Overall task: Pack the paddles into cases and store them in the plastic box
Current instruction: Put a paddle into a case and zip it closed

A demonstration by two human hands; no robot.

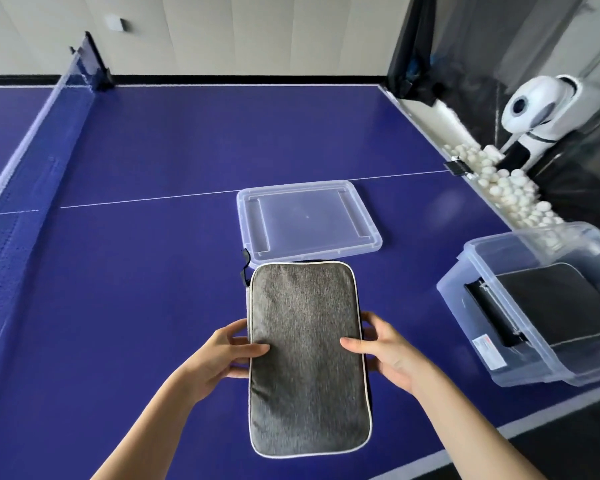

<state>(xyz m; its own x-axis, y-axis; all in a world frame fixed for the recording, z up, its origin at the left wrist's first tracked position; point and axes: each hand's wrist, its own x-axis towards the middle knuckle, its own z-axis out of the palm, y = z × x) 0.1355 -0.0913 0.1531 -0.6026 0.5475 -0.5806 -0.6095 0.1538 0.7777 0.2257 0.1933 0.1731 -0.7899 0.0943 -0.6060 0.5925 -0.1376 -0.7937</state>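
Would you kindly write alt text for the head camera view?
Two hands, left and right, hold a grey paddle case by its long edges above a blue table. To the right, an open clear plastic box holds a dark case; its lid lies behind.

two paddle cases, grey (307, 358) and dark (558, 303), one plastic box (492, 344), one lid (307, 220), two hands (219, 355) (392, 355)

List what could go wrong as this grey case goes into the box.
1. The plastic box sits at the table's corner edge; a nudge might push it off.
2. A dark case already fills most of the box, so the grey case, held by the left hand and right hand, may catch the rim.
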